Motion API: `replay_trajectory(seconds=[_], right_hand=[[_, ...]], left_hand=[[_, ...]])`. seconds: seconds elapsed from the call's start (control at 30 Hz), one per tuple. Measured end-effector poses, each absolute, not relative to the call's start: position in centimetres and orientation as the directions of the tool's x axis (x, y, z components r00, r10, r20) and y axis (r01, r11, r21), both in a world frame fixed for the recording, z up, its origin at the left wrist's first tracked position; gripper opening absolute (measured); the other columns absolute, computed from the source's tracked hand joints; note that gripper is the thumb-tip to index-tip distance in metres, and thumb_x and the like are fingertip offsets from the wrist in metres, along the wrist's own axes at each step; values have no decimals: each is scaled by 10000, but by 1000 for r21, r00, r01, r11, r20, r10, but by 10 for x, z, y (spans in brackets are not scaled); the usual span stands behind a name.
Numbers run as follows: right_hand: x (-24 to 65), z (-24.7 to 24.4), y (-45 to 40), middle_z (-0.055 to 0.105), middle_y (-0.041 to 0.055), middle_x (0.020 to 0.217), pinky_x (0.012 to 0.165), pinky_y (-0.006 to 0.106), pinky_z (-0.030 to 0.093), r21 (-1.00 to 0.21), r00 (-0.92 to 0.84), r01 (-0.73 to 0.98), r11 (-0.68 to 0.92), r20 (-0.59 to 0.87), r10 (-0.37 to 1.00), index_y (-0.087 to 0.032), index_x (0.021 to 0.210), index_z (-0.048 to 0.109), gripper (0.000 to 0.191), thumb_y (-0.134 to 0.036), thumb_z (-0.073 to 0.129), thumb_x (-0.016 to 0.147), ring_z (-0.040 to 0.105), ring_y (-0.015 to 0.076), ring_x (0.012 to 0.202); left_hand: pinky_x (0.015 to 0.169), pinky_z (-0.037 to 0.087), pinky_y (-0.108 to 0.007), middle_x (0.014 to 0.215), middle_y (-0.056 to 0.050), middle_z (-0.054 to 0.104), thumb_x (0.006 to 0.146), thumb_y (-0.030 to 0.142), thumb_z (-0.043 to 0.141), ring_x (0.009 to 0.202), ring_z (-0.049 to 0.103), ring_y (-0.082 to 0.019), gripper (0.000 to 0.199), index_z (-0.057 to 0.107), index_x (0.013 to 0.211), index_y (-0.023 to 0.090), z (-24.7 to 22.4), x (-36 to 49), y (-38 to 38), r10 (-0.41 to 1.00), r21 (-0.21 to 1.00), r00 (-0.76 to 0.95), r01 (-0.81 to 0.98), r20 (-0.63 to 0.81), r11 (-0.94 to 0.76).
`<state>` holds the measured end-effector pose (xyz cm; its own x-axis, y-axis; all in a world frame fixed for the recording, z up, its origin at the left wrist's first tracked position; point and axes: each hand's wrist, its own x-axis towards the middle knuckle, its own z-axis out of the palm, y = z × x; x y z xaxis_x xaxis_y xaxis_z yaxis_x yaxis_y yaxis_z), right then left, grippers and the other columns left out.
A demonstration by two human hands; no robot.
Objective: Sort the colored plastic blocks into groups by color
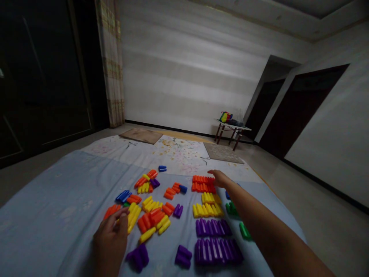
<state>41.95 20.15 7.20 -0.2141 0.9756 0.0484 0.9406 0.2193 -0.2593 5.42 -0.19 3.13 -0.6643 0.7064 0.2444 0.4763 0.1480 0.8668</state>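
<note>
Plastic toy blocks made of joined rounded tubes lie on a light blue sheet. My left hand [112, 234] is at the lower left, thumb and fingers closed on the end of a yellow block [134, 217]. Orange blocks [150, 219] and more yellow ones are heaped beside it. My right hand [220, 179] reaches to the far end of the sorted rows, fingers stretched over the right end of an orange-red row [203, 184]; its thumb is hidden. Nearer to me are a yellow row [208, 210] and two purple rows, the closer purple row [217, 251] being longer.
Green blocks [245, 231] lie right of the rows, partly behind my right forearm. Loose purple blocks [183, 256] lie near the front, and a small blue block [162, 168] farther back. Beyond are two mats, including a brown mat [141, 135], and a small table [233, 125] with a colourful bag.
</note>
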Motion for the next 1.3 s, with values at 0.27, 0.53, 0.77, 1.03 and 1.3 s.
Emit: replay_trajectory(seconds=[0.27, 0.53, 0.77, 1.03, 1.3], right_hand=[[345, 104, 128, 630, 68, 1022, 730, 240, 446, -314, -563, 775, 549, 52, 825, -186, 1143, 577, 428, -165, 567, 716, 599, 149, 844], [287, 111, 29, 689, 61, 789, 704, 329, 438, -20, -759, 587, 809, -362, 542, -219, 923, 674, 430, -519, 679, 615, 632, 229, 755], [271, 104, 23, 671, 73, 922, 788, 355, 405, 16, -779, 565, 825, -319, 540, -216, 997, 633, 362, -368, 660, 670, 607, 232, 855], [268, 97, 28, 606, 75, 1050, 802, 328, 378, -114, -780, 625, 772, -63, 622, -232, 1084, 587, 363, -149, 526, 736, 540, 212, 971], [263, 95, 17, 625, 149, 991, 725, 350, 425, -82, -606, 795, 601, -78, 791, -156, 1038, 598, 452, -491, 585, 734, 584, 268, 896]], left_hand=[[685, 492, -280, 921, -69, 660, 750, 429, 420, 764, 619, -185, 345, 638, 868, 189, 26, 54, -2, 704, 850, -637, 518, 315, 89], [712, 480, -286, 918, -71, 661, 768, 413, 407, 809, 613, -191, 345, 637, 882, 183, 25, 56, -3, 694, 836, -631, 543, 346, 77], [756, 465, -291, 928, -69, 661, 790, 403, 408, 844, 609, -191, 328, 633, 893, 189, 23, 54, -3, 697, 818, -602, 574, 389, 39], [802, 457, -299, 907, -63, 669, 783, 377, 404, 886, 608, -200, 305, 633, 851, 187, 26, 54, -5, 672, 805, -597, 593, 438, 2], [803, 459, -306, 901, -54, 675, 772, 370, 414, 874, 611, -202, 301, 639, 863, 192, 27, 55, -3, 663, 781, -592, 625, 459, 17]])
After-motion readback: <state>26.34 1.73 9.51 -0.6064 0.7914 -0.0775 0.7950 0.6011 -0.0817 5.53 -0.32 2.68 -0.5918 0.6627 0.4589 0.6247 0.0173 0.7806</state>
